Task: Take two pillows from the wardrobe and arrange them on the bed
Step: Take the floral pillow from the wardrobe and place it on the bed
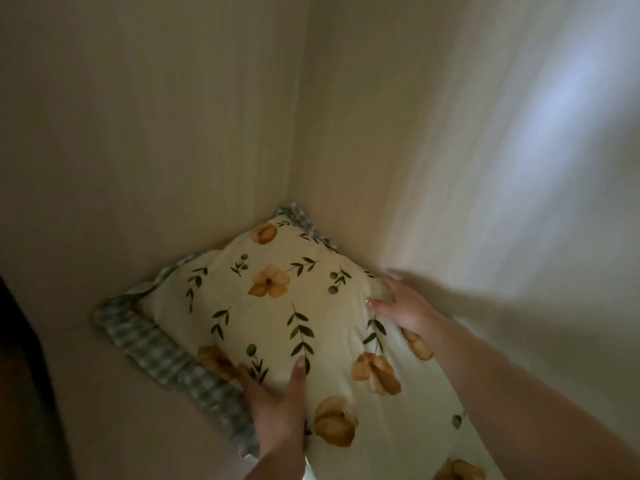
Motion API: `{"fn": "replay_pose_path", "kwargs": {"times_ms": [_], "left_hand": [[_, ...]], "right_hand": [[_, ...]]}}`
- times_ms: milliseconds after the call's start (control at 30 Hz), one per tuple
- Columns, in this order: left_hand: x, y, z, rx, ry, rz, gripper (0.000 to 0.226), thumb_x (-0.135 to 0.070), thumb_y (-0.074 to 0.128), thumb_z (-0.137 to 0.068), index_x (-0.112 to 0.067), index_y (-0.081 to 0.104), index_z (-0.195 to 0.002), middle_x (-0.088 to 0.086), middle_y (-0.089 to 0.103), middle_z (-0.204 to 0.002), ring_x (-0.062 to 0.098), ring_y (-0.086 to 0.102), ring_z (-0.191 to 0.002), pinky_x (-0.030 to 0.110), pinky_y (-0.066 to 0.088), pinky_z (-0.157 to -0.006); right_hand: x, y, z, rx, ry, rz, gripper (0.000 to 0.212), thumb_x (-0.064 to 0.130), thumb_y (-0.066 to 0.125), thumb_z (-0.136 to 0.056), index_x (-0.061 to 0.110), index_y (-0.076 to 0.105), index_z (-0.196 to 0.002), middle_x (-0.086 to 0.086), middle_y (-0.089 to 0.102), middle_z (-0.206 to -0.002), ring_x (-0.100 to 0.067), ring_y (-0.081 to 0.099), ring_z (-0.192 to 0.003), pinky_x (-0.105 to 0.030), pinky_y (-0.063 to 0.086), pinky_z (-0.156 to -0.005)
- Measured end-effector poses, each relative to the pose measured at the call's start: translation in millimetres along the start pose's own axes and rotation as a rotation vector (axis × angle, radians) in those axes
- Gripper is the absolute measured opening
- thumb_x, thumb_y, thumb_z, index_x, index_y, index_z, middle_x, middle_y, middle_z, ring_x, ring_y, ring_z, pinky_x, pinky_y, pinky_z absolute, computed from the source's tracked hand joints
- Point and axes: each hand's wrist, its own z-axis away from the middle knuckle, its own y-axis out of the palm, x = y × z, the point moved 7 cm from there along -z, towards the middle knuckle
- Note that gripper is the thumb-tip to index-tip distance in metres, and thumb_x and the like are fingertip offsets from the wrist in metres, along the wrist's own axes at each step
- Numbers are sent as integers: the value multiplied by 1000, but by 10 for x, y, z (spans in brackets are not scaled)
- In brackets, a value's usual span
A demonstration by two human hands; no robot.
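Note:
A cream pillow (277, 306) printed with orange flowers and green leaves, edged by a green checked frill, lies in the back corner inside the wardrobe (173, 133). My left hand (277, 407) grips its near left edge, thumb on top and fingers tucked under the side. My right hand (405, 306) holds its right edge against the wardrobe's side panel, thumb on the fabric. I cannot tell whether a second pillow lies underneath. The bed is out of view.
Pale wood-grain panels close in at the back and on the right (485, 168), meeting in a corner behind the pillow. A dark edge (20, 375) runs down the lower left. The light is dim.

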Motion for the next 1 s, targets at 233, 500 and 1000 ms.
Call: {"fn": "replay_pose_path", "kwargs": {"times_ms": [233,500,1000], "left_hand": [[186,144,-79,-200,58,17,110,-34,81,-67,-24,11,-151,6,22,-158,26,23,-144,36,18,-117],[100,198,-136,-133,95,-11,106,-31,77,-72,-22,8,-152,8,21,-158,25,21,-144,33,16,-116],[45,-518,123,101,46,-138,98,-56,74,-67,-31,23,-148,6,37,-152,32,36,-136,48,30,-112]], "right_hand": [[-204,198,-409,14,70,59,108,81,52,-48,24,34,-138,-1,50,-137,-25,48,-123,-47,41,-103],[-192,242,-471,-99,111,96,70,70,61,-63,23,54,-115,1,65,-109,-22,61,-101,-39,50,-87],[-100,259,684,-189,65,64,28,48,58,-82,23,54,-94,6,61,-86,-14,57,-75,-31,45,-64]]}}
